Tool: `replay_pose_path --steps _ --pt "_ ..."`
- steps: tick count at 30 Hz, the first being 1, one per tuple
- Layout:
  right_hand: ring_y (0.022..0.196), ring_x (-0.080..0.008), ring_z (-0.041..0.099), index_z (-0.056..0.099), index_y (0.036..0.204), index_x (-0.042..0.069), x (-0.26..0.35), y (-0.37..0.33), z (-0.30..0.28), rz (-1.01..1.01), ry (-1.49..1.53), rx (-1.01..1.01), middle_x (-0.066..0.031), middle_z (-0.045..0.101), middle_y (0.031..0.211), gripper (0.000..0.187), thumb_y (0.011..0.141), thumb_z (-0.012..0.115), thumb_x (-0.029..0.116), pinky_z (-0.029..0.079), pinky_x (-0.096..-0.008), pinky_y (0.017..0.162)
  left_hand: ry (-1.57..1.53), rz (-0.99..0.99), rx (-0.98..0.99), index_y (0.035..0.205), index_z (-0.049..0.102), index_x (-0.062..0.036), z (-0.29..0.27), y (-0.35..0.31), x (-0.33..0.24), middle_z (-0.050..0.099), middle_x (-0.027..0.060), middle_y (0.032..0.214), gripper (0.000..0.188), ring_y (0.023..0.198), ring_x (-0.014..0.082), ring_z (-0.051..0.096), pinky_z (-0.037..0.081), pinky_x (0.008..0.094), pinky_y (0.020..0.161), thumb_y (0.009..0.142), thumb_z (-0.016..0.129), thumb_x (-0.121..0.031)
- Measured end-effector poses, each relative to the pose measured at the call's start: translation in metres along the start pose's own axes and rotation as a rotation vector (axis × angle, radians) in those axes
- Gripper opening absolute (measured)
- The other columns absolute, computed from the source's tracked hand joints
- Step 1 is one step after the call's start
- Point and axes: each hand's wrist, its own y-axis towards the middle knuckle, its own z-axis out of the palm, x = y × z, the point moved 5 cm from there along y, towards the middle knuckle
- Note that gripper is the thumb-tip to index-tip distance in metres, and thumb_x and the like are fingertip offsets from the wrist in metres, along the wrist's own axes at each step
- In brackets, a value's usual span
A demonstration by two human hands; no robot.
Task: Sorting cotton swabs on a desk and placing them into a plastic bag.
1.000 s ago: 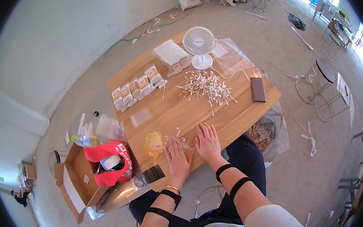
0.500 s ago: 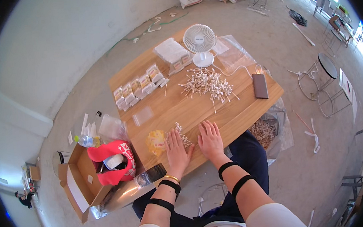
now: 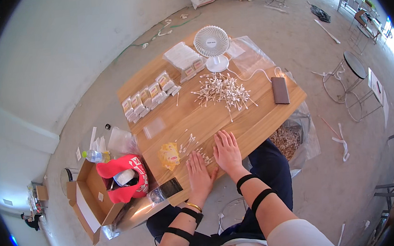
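Observation:
My left hand (image 3: 200,178) lies flat at the table's near edge, fingers stretched out. Its fingertips touch a few cotton swabs (image 3: 205,156); part of that group is hidden under the hand. Just beyond, more loose cotton swabs (image 3: 188,142) are spread on the wood. To the right, my right hand (image 3: 227,154) rests palm down on the tabletop, its fingers straight and holding nothing. Left of the swabs sits a small stack of yellow printed paper cards (image 3: 169,156). Farther back is a large heap of cotton swabs (image 3: 222,91).
On the wooden table (image 3: 261,113) stand a white fan (image 3: 212,42), a dark power bank (image 3: 280,90) with a cable, and rows of packed swabs (image 3: 146,97). An open carton (image 3: 86,203) and a red bag (image 3: 136,176) are at left. A clear sack (image 3: 288,141) hangs at right.
My left hand has slid toward me and slightly right, uncovering swabs that now lie more scattered. My right hand has hardly moved. The view has shifted a little.

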Motion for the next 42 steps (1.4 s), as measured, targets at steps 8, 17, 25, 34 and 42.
replay_pose_path --steps 8,17,25,34,42 --pt "0.136 -0.0295 0.040 0.053 0.133 0.001 0.001 0.001 0.000 0.000 0.002 0.012 -0.0148 0.049 0.139 0.048 0.091 0.056 0.023 0.026 -0.0466 0.119 0.007 0.021 0.005 0.150 0.019 0.0130 0.002 -0.008 -0.001 0.018 0.0307 0.159 0.092 0.150 0.0420 0.014 0.008 0.0526 0.122 0.095 0.050 -0.055" --pt "0.137 -0.0302 0.039 0.053 0.133 0.000 0.000 0.001 0.000 0.000 0.020 0.014 -0.0150 0.048 0.139 0.048 0.090 0.057 0.022 0.026 -0.0467 0.119 -0.019 0.066 0.061 0.150 0.019 0.0135 -0.008 -0.022 -0.016 0.015 0.0313 0.159 0.094 0.150 0.0432 0.011 0.008 0.0530 0.122 0.093 0.056 -0.051" --pt "0.137 -0.0305 0.039 0.052 0.134 0.000 0.000 0.000 0.001 -0.001 0.029 0.017 -0.0153 0.048 0.139 0.048 0.091 0.057 0.021 0.026 -0.0468 0.119 0.005 0.066 0.066 0.149 0.021 0.0127 -0.005 -0.036 -0.022 0.017 0.0313 0.159 0.095 0.150 0.0435 0.013 0.011 0.0541 0.121 0.091 0.058 -0.053" --pt "0.136 -0.0300 0.040 0.052 0.134 0.001 0.001 0.001 -0.001 -0.001 0.026 0.012 -0.0151 0.049 0.139 0.047 0.091 0.056 0.021 0.026 -0.0468 0.119 0.029 0.071 0.086 0.149 0.024 0.0122 -0.008 -0.031 -0.020 0.020 0.0298 0.159 0.096 0.150 0.0420 0.014 0.011 0.0544 0.121 0.092 0.053 -0.059" --pt "0.136 -0.0300 0.041 0.054 0.132 0.001 0.001 0.000 0.001 -0.007 0.024 -0.007 -0.0150 0.050 0.138 0.046 0.090 0.057 0.021 0.028 -0.0468 0.119 -0.001 0.030 0.012 0.152 0.014 0.0111 -0.012 -0.018 -0.002 0.012 0.0285 0.161 0.100 0.152 0.0384 0.006 0.002 0.0540 0.122 0.093 0.048 -0.062"
